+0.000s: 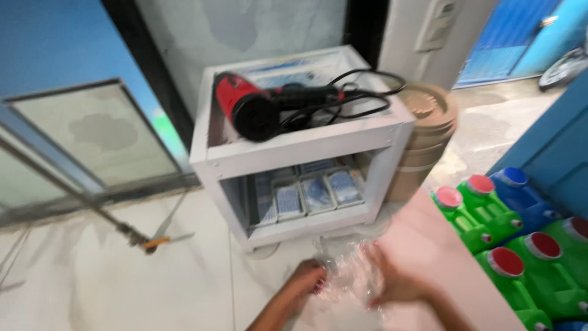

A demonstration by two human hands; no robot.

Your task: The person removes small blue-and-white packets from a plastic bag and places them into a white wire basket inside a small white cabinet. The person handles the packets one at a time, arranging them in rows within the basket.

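- Two hands, left hand (306, 277) and right hand (395, 279), both pinching crumpled clear plastic film (350, 276) low over white floor (122, 288); thin film possibly tearing.
- Behind, risking bumping white shelf (294, 147).
- Farther, possibly snagging cord of red hair dryer (257, 107).

a crumpled sheet of clear plastic wrap (349, 273) sits low in the scene, near the bottom edge, just in front of a white shelf unit. it is thin, shiny and bunched into loose folds. the picture is blurred there, so its exact outline cannot be told.
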